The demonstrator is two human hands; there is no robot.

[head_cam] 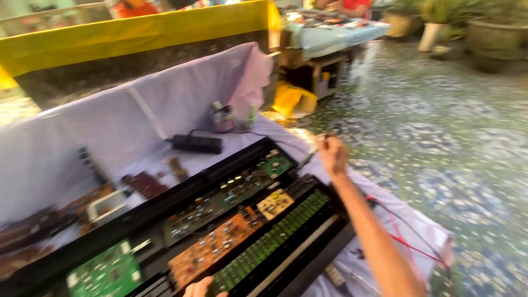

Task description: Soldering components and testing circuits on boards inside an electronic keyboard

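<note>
An opened black electronic keyboard case [231, 165] lies across a table draped in white cloth [137, 110], showing green and orange circuit boards [220, 242]. My right hand [331, 154] is stretched out past the case's far right end, fingers pinched on a small dark thing, perhaps a thin cable; the blur hides what it is. My left hand [201, 287] shows only as fingertips at the bottom edge, resting on the front of the case by a long green board [275, 236].
A black power strip [198, 144] and small bottles [223, 117] sit behind the case. Loose parts and boards [137, 184] lie at left. Red and black wires [401, 231] trail over the cloth at right. Patterned floor, another table and potted plants [440, 22] lie beyond.
</note>
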